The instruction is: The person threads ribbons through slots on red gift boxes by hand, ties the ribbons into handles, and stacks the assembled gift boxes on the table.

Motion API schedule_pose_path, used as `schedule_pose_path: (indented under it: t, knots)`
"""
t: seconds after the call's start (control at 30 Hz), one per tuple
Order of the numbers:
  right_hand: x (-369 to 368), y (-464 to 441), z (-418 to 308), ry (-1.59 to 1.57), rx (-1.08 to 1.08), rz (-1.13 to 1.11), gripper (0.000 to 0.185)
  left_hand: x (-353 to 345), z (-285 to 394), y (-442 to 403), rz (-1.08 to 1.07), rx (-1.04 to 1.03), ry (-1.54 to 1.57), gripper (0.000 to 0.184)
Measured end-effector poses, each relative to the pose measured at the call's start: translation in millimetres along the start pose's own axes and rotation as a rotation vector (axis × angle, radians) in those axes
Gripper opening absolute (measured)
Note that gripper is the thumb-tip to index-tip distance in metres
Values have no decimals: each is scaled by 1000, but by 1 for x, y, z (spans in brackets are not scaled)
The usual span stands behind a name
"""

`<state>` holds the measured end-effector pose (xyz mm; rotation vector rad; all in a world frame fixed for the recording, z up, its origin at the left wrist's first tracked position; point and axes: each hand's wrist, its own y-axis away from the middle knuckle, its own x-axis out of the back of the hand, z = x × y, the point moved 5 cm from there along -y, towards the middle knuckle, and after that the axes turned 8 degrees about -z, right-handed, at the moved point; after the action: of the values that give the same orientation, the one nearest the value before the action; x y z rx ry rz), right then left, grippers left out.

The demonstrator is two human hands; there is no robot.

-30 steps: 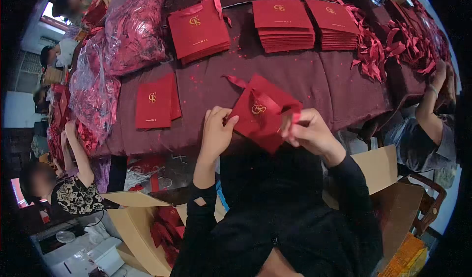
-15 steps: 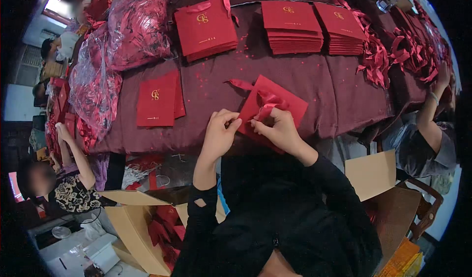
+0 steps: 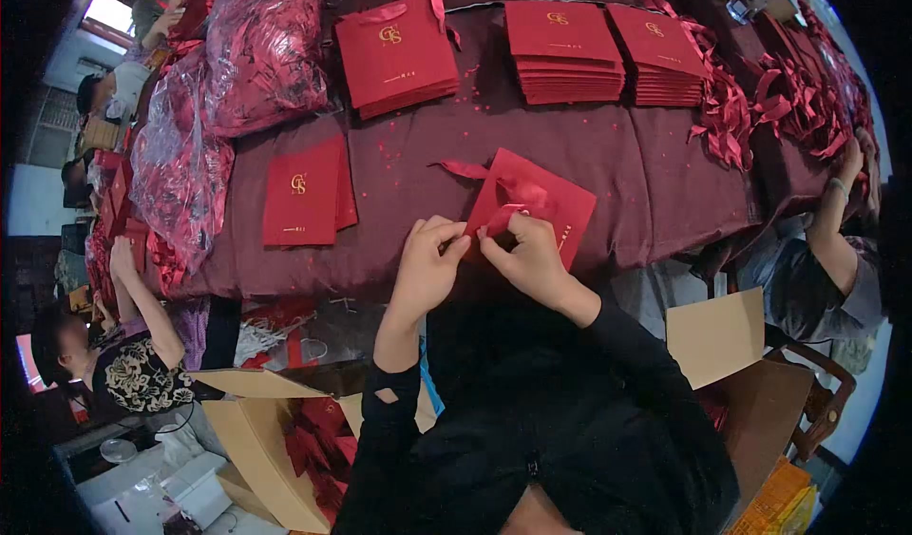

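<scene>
The red bag [image 3: 567, 204] is sitting at an angle over the counter [image 3: 408, 169], partly under and just beyond the right hand [image 3: 534, 257], where the ribbon [image 3: 528, 193] is pinched between thumb and fingers. The left hand [image 3: 432, 261] is held at the bag's near left edge, thumb and forefinger brought together, though whether card or ribbon is caught there honestly can't be told, with the fingertips in the way. Next to no weight should be expected: it looks like thin, fairly stiff card, so it's best held flat by an edge or corner, since creases would probably be left by a hard squeeze mid-panel. The ribbon's another story, soft and likely slippery with that satiny sheen, so it's better gripped close to the bag than out at the loose end [image 3: 464, 168] poking out ahead of the left hand.
</scene>
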<state>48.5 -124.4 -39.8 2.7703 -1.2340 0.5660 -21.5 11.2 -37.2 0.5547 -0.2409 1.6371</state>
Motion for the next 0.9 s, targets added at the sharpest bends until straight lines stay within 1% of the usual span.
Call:
schedule_pose_path:
  t: [0.03, 0.1, 0.17, 0.23, 0.27, 0.3, 0.37, 0.4, 0.47, 0.5, 0.53, 0.57, 0.6, 0.63, 0.7, 0.73, 0.8, 0.87, 0.9]
  knots:
    - [-1, 1, 3, -1, -2, 2, 13, -1, 1, 1, 16, -33, 41, 20]
    - [-5, 0, 9, 78, 15, -23, 7, -2, 5, 3, 20, -26, 35, 20]
    - [-3, 2, 6, 38, 41, -12, 7, 0, 4, 1, 29, -24, 29, 20]
    - [0, 3, 3, -3, 66, -1, 7, 4, -6, 0, -89, -8, 216, 21]
    - [2, 4, 2, -54, 69, -30, 8, 5, -7, -1, -117, -14, 319, 21]
    - [4, 5, 1, -105, 72, -59, 9, 6, -4, -2, -117, -15, 320, 21]
    - [7, 6, 2, -108, 32, -97, 11, 5, 1, -4, -202, -5, 133, 21]
    - [6, 6, 4, -112, -9, -136, 14, 4, 0, -6, -202, -7, 131, 21]
    - [3, 6, 9, -124, 25, -110, 13, 3, 1, -8, -178, -168, 13, 15]
    - [3, 6, 9, -134, 59, -84, 12, 2, 1, -8, -178, -171, 12, 15]
    - [5, 6, 8, -132, 62, -81, 12, 1, 2, -9, -165, -199, -60, 13]
    - [6, 5, 5, -53, 71, -113, 15, 1, 4, -10, -153, -226, -133, 10]
    - [7, 4, 4, 27, 79, -144, 17, 0, 6, -10, -155, -232, -136, 10]
    - [10, 5, 5, 28, 83, -138, 17, 1, 7, -9, -121, -207, -156, 10]
    - [8, 7, 13, 108, -70, -231, 25, 3, 7, -7, -91, -185, -177, 9]
    - [11, 7, 11, 111, -68, -228, 25, 5, 7, -5, -89, -194, -164, 8]
    - [11, 8, 2, 142, -20, -332, 30, 10, 7, -4, -87, -202, -150, 7]
    - [17, 9, 8, 88, -16, -289, 32, 31, 6, -2, 49, -172, -182, 6]
    - [22, 9, 10, 33, -12, -248, 33, 48, -1, 1, 159, -168, -230, 6]
